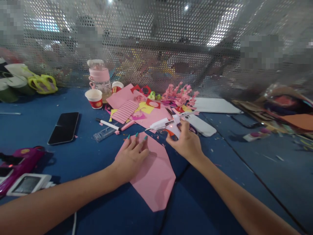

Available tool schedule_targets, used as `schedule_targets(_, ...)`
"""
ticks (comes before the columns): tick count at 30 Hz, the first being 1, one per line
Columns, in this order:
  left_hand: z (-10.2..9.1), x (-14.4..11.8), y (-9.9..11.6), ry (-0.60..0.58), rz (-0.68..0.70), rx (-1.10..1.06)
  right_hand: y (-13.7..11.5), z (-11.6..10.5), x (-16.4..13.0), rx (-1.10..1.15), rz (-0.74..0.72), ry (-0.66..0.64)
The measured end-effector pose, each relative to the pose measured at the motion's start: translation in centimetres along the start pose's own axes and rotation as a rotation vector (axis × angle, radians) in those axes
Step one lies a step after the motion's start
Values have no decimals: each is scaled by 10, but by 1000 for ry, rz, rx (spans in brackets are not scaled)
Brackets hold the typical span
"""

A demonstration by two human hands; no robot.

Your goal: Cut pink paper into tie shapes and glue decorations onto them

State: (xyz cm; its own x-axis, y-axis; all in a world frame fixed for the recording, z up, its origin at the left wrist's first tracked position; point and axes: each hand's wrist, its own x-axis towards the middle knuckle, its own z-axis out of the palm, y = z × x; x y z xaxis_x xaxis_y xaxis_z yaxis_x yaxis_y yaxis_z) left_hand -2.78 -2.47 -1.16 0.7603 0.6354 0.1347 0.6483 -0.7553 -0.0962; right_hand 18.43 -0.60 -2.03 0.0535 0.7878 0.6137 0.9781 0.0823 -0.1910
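The left hand (pixel 132 156) lies flat on a pink paper sheet (pixel 153 174) on the blue table (pixel 85 153), fingers spread and pressing down; the right hand (pixel 184 142), at three o'clock from it, has its fingers wrapped around the handle of a white glue gun (pixel 162 123), nozzle aimed toward nine o'clock. At ten o'clock lie a white marker (pixel 107 124) and a black phone (pixel 64 128); paper scraps (pixel 146 106) crowd twelve o'clock.
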Motion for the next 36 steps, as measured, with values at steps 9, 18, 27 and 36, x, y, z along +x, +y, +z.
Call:
schedule_targets(9, -3, 3, 0, -102, -31, -51, -6, -26, 18, 676, 559, -52)
schedule_targets(18, -1, 12, -2, -106, -104, -45, -42, -82, 37, 1302, 695, -507)
schedule_targets(27, -103, -12, -48, -71, -622, 115, -114, -96, 82, 1316, 392, -328)
schedule_targets(36, -163, -50, -79, 15, -985, 243, -174, 13, 84, 436, 262, -513)
